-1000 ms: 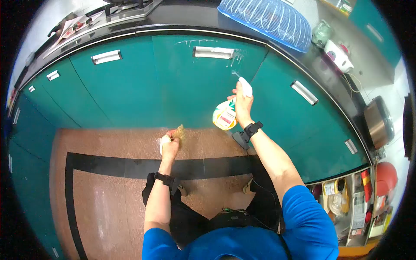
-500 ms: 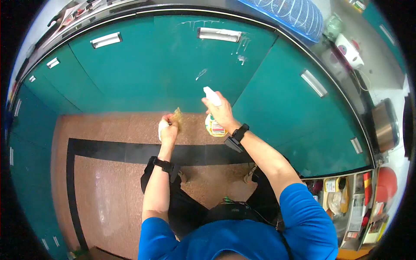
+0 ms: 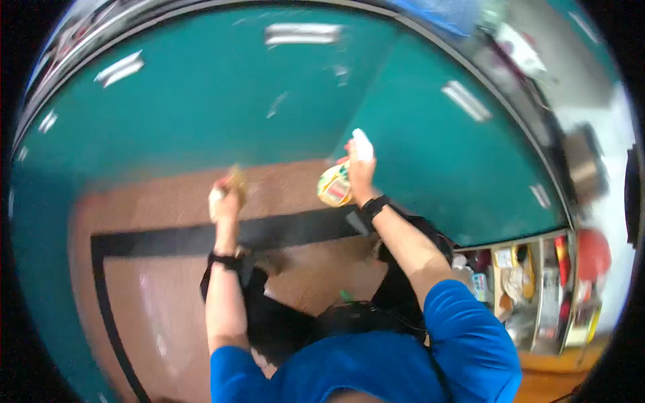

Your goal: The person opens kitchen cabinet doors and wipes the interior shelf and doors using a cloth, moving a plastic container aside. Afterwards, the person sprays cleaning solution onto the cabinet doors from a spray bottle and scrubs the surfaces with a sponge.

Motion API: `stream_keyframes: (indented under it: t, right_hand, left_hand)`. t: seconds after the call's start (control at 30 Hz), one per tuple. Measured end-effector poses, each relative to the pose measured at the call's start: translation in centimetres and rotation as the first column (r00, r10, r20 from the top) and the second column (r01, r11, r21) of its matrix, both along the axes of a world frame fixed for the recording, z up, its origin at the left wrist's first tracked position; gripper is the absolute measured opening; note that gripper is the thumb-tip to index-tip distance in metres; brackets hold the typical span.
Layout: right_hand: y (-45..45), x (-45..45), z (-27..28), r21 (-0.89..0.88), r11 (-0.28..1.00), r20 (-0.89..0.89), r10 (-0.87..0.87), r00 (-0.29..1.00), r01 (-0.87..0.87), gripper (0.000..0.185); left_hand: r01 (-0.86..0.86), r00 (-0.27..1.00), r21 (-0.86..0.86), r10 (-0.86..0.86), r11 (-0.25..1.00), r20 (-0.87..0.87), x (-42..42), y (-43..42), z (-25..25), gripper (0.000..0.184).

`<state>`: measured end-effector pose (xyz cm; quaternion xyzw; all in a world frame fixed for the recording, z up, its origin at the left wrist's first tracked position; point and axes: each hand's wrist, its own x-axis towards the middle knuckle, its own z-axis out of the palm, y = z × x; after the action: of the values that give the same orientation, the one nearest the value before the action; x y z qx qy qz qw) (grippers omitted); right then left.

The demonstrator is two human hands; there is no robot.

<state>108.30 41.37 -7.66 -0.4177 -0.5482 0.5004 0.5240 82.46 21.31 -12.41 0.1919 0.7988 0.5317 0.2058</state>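
My right hand (image 3: 362,176) is wrapped round the neck of a spray bottle (image 3: 334,186) with a white trigger head and a yellow label. The bottle is held in front of the green cabinet doors (image 3: 222,101), near the seam between two of them. My left hand (image 3: 225,201) grips a yellowish scrubbing sponge (image 3: 237,183) above the brown floor, apart from the doors. Something white also shows at the left fingers, too blurred to name. White foam streaks (image 3: 276,104) mark the middle door below its handle (image 3: 302,33).
A countertop edge curves above the doors, with a blue rack (image 3: 440,15) on it. At the right stand a metal bin (image 3: 586,164) and an open drawer unit (image 3: 531,289) full of packages. A black stripe (image 3: 168,240) crosses the floor.
The view has swung, so the doors appear further left and higher. My right hand has turned the spray bottle, its white head now pointing up more. My left hand keeps the sponge.
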Motion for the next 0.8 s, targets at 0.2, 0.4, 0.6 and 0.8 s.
stream_keyframes:
  t: [0.2,0.4,0.6,0.8]
  right_hand:
    - [1.2,9.5,13.4,0.235,0.968,0.04,-0.104,0.994,0.092,0.035]
    - [5.3,12.6,21.2,0.378,0.926,0.29,-0.091,0.953,-0.026,0.047]
    - [5.4,13.5,22.2,0.288,0.931,0.057,-0.249,0.967,0.223,0.042]
    - [3.4,24.2,20.5,0.352,0.852,-0.051,-0.395,0.917,0.387,0.044]
  left_hand:
    - [0.184,0.936,0.319,-0.265,0.93,0.233,3.7,3.9,-0.3,0.023]
    - [0.324,0.849,0.415,-0.454,0.85,0.269,8.1,8.8,-2.6,0.021]
    - [0.354,0.848,0.358,-0.458,0.864,0.268,11.3,9.4,-0.1,0.021]
    - [0.394,0.847,0.357,-0.485,0.847,0.216,10.9,10.2,-0.8,0.023]
